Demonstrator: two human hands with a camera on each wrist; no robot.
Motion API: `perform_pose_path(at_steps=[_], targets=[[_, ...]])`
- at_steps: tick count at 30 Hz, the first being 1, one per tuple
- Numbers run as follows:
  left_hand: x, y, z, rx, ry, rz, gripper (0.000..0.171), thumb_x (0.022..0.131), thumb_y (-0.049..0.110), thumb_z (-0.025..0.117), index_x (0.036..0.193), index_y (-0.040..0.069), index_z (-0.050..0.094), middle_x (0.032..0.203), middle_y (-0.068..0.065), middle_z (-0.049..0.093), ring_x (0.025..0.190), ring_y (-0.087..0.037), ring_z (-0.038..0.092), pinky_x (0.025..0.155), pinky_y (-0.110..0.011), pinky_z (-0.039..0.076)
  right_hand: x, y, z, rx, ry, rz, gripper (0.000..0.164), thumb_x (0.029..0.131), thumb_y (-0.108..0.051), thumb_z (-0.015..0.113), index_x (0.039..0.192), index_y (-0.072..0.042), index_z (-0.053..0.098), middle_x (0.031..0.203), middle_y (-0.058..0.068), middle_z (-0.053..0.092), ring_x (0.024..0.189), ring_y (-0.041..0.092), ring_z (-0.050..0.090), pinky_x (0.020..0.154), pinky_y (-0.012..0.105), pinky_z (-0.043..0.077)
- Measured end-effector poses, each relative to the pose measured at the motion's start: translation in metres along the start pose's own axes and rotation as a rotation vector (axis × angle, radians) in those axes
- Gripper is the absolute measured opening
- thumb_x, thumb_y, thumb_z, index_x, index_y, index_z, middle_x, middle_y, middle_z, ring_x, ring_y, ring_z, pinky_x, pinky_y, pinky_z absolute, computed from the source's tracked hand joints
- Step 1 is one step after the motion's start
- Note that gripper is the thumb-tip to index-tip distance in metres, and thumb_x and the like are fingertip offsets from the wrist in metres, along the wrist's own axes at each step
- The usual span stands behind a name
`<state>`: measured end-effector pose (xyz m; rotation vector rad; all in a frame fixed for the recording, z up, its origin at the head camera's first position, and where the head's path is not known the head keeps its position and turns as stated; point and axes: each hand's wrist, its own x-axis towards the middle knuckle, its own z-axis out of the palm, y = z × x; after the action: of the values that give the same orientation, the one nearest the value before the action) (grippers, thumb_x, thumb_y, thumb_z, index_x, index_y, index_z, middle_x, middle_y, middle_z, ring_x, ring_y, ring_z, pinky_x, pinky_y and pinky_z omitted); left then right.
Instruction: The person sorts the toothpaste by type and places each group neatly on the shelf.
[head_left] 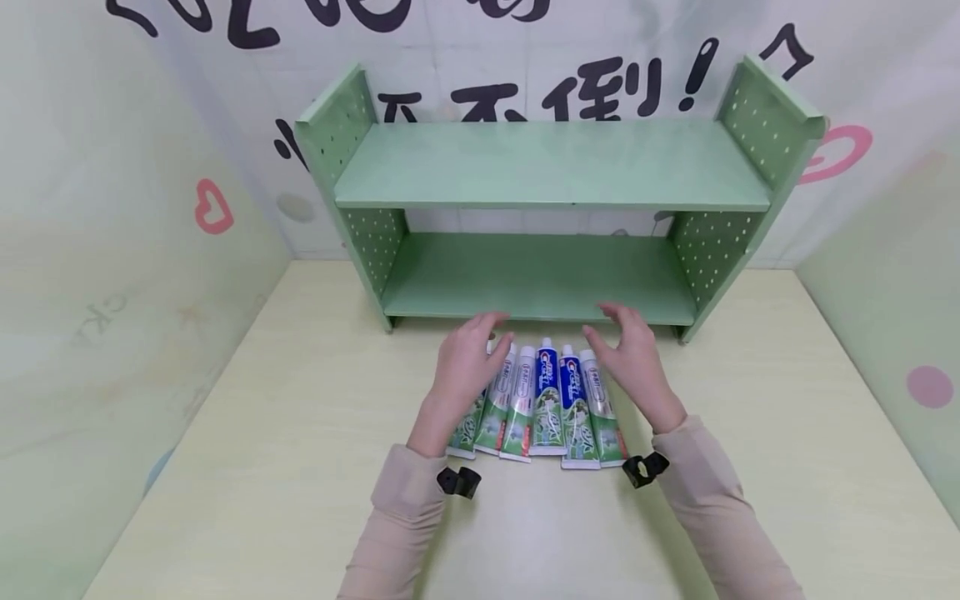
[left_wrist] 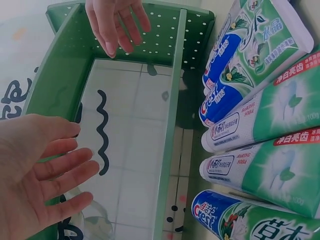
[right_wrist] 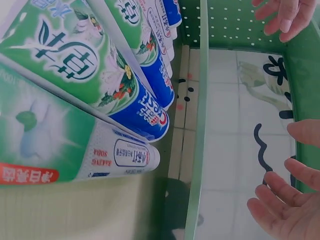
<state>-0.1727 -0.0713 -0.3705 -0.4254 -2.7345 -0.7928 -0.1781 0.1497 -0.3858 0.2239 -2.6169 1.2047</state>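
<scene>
Several toothpaste tubes lie side by side on the table, caps toward the shelf. Two blue-and-green Crest tubes, one (head_left: 548,408) beside another (head_left: 577,417), lie in the middle. Two white-and-green baking soda tubes (head_left: 519,417) are to their left and one baking soda tube (head_left: 604,421) to their right. My left hand (head_left: 463,362) hovers over the left end, partly hiding the leftmost Crest tube (head_left: 467,427). Near the right end is my right hand (head_left: 636,362). Both hands have loosely spread fingers and hold nothing, as the left hand (left_wrist: 45,170) and right hand (right_wrist: 287,207) show in the wrist views.
Just behind the tubes stands a green two-tier shelf (head_left: 540,167) with perforated side panels. Its lower board (head_left: 540,271) is close to my fingertips. The pale table (head_left: 300,467) extends to both sides, bounded by a left partition (head_left: 135,275) and a right partition (head_left: 907,300).
</scene>
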Motion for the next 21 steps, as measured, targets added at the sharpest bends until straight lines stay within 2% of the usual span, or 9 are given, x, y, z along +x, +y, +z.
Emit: perform_pose_path(at_steps=[6,14,21], targets=[[-0.004,0.000,-0.003,-0.056,-0.011,-0.064,0.016,0.089,0.018,0.057,0.099,0.007,0.063,0.095,-0.007,0.067,0.084,-0.018,0.064,0.068,-0.025,0.054,0.005,0.006,-0.013,0.053,0.117,0.001,0.046,0.085,-0.011,0.063,0.123,0.009,0.045,0.120,0.028,0.050,0.112,0.039,0.047,0.096,0.050,0.041],[-0.008,-0.007,-0.001,-0.022,0.024,-0.058,0.017,0.089,0.021,0.058,0.098,0.007,0.063,0.092,-0.006,0.068,0.076,-0.016,0.064,0.062,-0.023,0.053,0.011,0.016,-0.032,0.098,0.252,0.061,0.044,0.086,-0.011,0.061,0.122,0.008,0.046,0.119,0.027,0.050,0.111,0.040,0.047,0.093,0.050,0.042],[-0.015,-0.015,0.002,-0.001,0.018,-0.072,0.016,0.087,0.018,0.059,0.097,0.007,0.063,0.086,-0.006,0.068,0.072,-0.017,0.063,0.060,-0.024,0.051,0.015,0.027,-0.042,0.124,0.433,0.047,0.040,0.084,-0.008,0.062,0.119,0.007,0.049,0.116,0.024,0.052,0.108,0.034,0.050,0.089,0.039,0.042]])
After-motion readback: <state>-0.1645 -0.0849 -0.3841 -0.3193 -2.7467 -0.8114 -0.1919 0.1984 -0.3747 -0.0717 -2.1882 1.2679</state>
